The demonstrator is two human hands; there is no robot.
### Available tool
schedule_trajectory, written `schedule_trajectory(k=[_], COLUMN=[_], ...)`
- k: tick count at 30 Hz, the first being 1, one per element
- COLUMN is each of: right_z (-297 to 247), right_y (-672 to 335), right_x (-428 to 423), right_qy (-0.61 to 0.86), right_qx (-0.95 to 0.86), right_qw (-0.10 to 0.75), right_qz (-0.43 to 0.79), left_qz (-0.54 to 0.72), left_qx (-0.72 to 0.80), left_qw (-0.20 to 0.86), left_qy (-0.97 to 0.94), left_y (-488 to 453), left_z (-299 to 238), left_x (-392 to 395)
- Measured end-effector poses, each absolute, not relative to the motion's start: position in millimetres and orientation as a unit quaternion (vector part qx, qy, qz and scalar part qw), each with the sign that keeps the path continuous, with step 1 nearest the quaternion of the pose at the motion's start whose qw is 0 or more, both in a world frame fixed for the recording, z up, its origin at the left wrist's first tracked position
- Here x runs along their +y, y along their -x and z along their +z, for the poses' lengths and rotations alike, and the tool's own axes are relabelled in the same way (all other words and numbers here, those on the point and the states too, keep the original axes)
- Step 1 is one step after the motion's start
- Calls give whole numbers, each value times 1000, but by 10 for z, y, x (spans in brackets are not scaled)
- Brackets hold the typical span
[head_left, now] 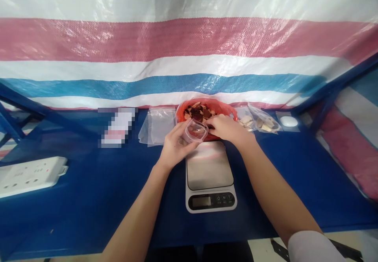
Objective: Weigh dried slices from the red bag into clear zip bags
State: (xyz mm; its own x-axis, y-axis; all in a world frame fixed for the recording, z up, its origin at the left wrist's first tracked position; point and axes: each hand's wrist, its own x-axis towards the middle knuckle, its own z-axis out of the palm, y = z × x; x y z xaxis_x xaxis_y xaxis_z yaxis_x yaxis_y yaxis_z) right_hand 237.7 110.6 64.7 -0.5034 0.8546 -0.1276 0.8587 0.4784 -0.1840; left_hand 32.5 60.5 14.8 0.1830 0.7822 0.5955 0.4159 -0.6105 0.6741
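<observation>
Blue table (88, 211): clear tub (195, 131) cupped above red-bagged slices

The clear tub is gripped in the left hand (177, 146), fingers wrapped round its side, and is held over the front of a red plastic bag (224, 107) of dark dried slices (197, 112). The right hand (226, 129) is curled narrowly at those slices, just beside the tub; whether a piece is pinched cannot be told. A digital kitchen scale (209, 179) is placed directly in front, a clear zip bag (158, 126) to the left, and a bag of pale slices (262, 120) to the right, with a striped tarpaulin (189, 37) hung behind
</observation>
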Motion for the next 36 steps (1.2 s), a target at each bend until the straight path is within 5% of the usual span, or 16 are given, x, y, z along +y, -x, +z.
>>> schedule_trajectory(k=[15, 30, 36], right_z=[613, 1042, 1161], right_y=[-2395, -2568, -2353], right_x=[1124, 962, 783], right_qy=[-512, -433, -373], right_qx=[849, 843, 875], right_qw=[-37, -299, -282], right_qz=[-127, -110, -126], left_qz=[524, 504, 497], left_qx=[386, 405, 403], left_qw=[204, 222, 227], left_qy=[-731, -730, -734], left_y=[-344, -342, -375], left_z=[143, 116, 118], left_x=[605, 577, 546])
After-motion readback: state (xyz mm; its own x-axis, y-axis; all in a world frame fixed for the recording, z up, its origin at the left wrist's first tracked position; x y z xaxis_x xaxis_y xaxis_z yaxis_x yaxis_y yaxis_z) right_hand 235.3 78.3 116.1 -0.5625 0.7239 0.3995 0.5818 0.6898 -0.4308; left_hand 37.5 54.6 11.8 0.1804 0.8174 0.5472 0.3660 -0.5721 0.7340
